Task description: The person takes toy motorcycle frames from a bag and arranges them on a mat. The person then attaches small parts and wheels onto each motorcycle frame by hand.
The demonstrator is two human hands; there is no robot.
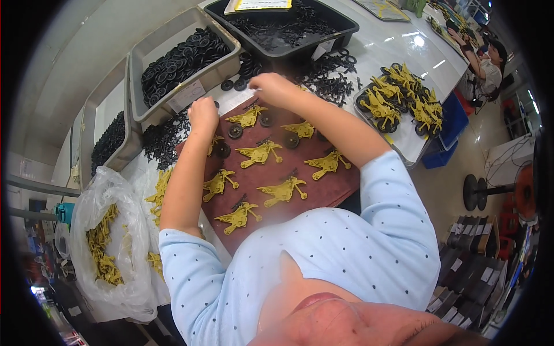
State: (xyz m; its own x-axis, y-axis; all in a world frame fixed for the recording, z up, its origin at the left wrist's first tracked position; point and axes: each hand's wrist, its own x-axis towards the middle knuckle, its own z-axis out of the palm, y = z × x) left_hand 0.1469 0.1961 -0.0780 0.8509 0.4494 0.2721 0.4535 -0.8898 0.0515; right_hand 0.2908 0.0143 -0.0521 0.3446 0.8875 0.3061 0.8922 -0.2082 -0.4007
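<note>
My left hand (203, 115) is closed at the upper left edge of a dark red mat (294, 216); a bit of black, perhaps a wheel, shows beside its fingertips. My right hand (272, 90) reaches past the mat's far edge, fingers curled together beside loose black wheels (239, 85). What either hand pinches is hidden. Yellow toy motorcycle bodies (258, 153) lie on the mat in rows, with thin black pieces along their tops. Several in the farther rows have a black wheel (235, 131) at one end; the nearest have none visible.
Grey bins hold black wheels (183, 63) and small black parts (108, 141); a black bin (346, 26) stands behind. Loose black parts (329, 81) lie around. At right is a tray (407, 151) of wheeled yellow motorcycles; at left, a plastic bag (135, 288) of yellow parts. Another person (490, 72) sits far right.
</note>
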